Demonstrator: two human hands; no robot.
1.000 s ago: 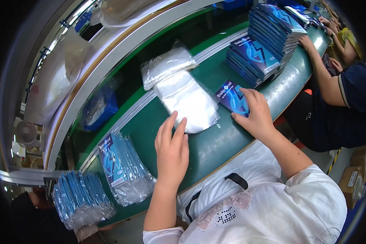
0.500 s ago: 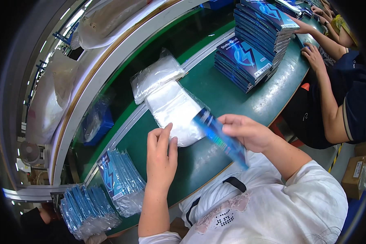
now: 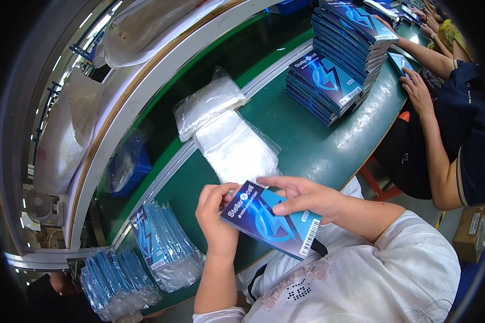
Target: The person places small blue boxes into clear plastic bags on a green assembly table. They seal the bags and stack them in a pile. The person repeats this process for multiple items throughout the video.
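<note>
A flat blue box (image 3: 272, 220) with a lightning-bolt design and a barcode is tilted face up in front of me. My right hand (image 3: 310, 199) grips its far right side, thumb on the front and fingers along the top edge. My left hand (image 3: 216, 215) is closed at the box's left edge, its fingers bent; the box hides its thumb and part of its palm. Just beyond the hands lies a stack of clear plastic bags (image 3: 237, 148), with a second bag stack (image 3: 213, 99) behind it.
Tall stacks of similar boxes (image 3: 326, 81) stand at the far right of the green table (image 3: 275, 121). Bagged boxes lie in two rows (image 3: 167, 242) at the near left. A blue bin (image 3: 134, 169) sits beyond the rail. A co-worker's arm (image 3: 436, 140) is at right.
The box has turned from edge-on to face up and moved left. My left hand has come off the bags, its fingers closing at the box. The co-worker's hand now holds a blue box.
</note>
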